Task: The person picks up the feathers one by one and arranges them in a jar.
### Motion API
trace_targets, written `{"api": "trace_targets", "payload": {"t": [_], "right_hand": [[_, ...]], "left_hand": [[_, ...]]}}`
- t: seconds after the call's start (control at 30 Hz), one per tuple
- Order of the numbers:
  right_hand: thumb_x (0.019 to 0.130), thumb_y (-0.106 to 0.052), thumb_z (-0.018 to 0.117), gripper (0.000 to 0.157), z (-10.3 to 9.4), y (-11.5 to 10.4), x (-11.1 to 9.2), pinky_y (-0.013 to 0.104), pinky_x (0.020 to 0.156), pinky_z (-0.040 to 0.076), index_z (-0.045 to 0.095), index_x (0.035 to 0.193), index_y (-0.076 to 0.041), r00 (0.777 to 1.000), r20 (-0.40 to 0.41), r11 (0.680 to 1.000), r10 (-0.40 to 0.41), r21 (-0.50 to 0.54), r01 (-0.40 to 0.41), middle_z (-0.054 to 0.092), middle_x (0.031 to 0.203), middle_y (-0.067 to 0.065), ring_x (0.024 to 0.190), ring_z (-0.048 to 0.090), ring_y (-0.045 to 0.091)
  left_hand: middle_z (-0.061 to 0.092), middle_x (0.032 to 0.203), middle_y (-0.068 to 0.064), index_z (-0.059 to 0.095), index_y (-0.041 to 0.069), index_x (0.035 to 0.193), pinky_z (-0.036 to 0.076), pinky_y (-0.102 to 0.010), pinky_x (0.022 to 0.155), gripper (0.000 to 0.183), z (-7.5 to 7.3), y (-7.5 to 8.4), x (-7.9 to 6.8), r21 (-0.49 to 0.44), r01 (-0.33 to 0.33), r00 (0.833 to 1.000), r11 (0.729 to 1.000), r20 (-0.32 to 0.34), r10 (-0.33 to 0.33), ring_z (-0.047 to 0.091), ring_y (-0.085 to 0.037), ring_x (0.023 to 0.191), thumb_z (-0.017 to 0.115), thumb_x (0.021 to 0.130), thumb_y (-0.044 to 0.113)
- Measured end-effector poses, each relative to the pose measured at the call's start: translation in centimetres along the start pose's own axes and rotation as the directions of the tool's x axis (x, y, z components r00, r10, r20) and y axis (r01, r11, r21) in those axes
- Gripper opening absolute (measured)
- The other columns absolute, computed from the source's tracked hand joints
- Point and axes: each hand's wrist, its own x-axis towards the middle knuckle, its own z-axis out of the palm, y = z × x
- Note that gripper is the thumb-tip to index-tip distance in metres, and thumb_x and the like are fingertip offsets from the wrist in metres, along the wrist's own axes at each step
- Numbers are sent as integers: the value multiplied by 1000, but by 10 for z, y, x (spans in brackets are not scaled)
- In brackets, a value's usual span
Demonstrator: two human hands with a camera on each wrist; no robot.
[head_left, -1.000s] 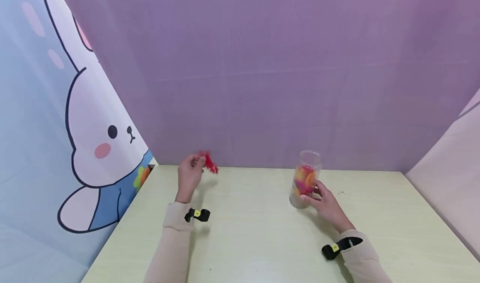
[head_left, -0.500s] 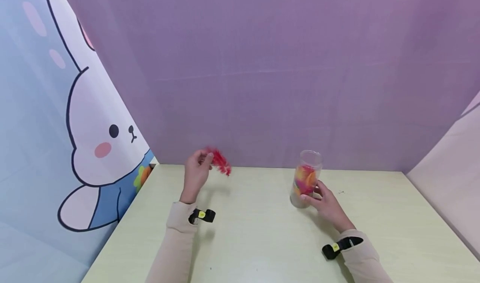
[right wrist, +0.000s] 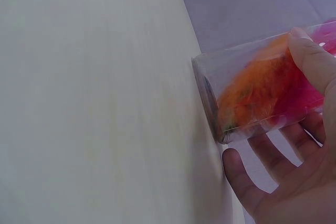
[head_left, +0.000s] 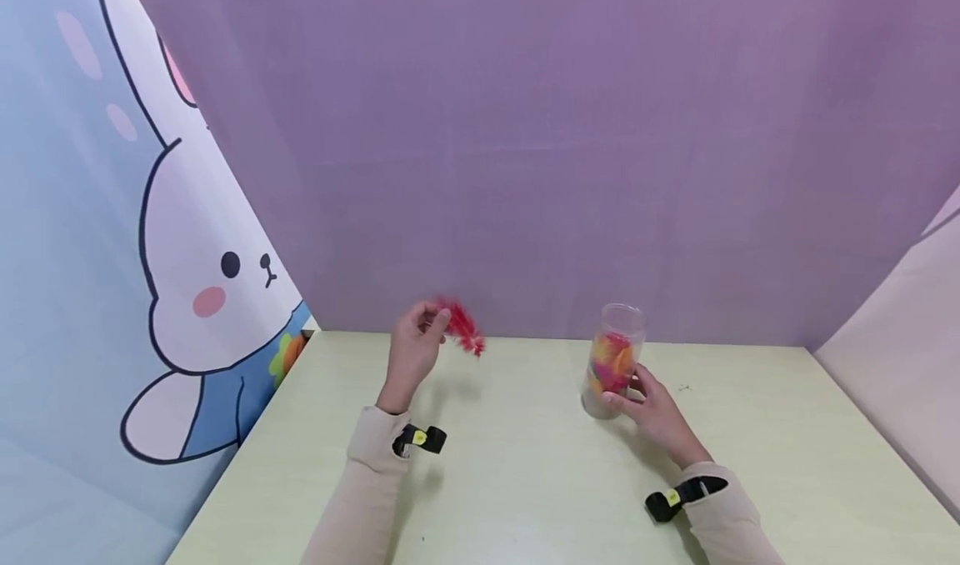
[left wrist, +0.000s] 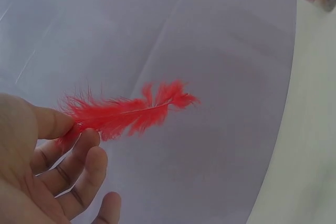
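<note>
A red feather (left wrist: 126, 114) is pinched between the thumb and fingertips of my left hand (head_left: 415, 348), held above the far left part of the table. Its fluffy tip points right, toward a clear glass-like cylinder (head_left: 602, 405). Several coloured feathers (head_left: 612, 361), orange, pink and yellow among them, fill the cylinder's middle. My right hand (head_left: 658, 415) grips the cylinder low on its right side, thumb in front. In the right wrist view the base of the cylinder (right wrist: 207, 98) meets the tabletop, and orange feathers (right wrist: 257, 90) show through its wall. A gap separates the red feather from the cylinder.
The pale wooden table (head_left: 517, 465) ends at a purple cloth backdrop (head_left: 525, 173). A curtain with a cartoon rabbit (head_left: 202, 282) hangs at the left, and a white cloth (head_left: 900, 348) at the right. A small dark mark (head_left: 684, 387) lies right of the cylinder.
My left hand has moved to the right with the red feather, nearer the cylinder. The right hand and the cylinder stay in place.
</note>
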Motion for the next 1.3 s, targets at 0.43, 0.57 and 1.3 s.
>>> {"api": "trace_targets", "payload": {"t": [0.43, 0.57, 1.3], "right_hand": [[95, -44, 71, 85, -3, 4, 5, 59, 109, 46, 26, 161, -15, 1000, 0, 1000, 10, -29, -10, 40, 157, 25, 142, 43, 49], [95, -45, 71, 86, -3, 4, 5, 59, 109, 46, 26, 161, -14, 1000, -2, 999, 2, -38, -2, 41, 157, 25, 142, 44, 49], [95, -46, 70, 86, -2, 2, 4, 59, 109, 46, 25, 162, -16, 1000, -2, 1000, 13, -26, -13, 41, 157, 24, 142, 44, 48]], "left_hand": [[66, 78, -10, 68, 10, 100, 42, -28, 56, 15, 23, 14, -4, -13, -74, 996, 997, 58, 75, 53, -17, 61, 62, 103, 24], [65, 78, -12, 68, 11, 102, 44, -27, 56, 15, 30, 20, -5, -34, -97, 993, 995, 63, 99, 55, -17, 61, 62, 103, 24], [73, 85, -10, 67, 9, 104, 51, -26, 59, 14, 58, 49, -2, -128, -162, 976, 978, 126, 178, 65, -23, 68, 63, 103, 22]]}}
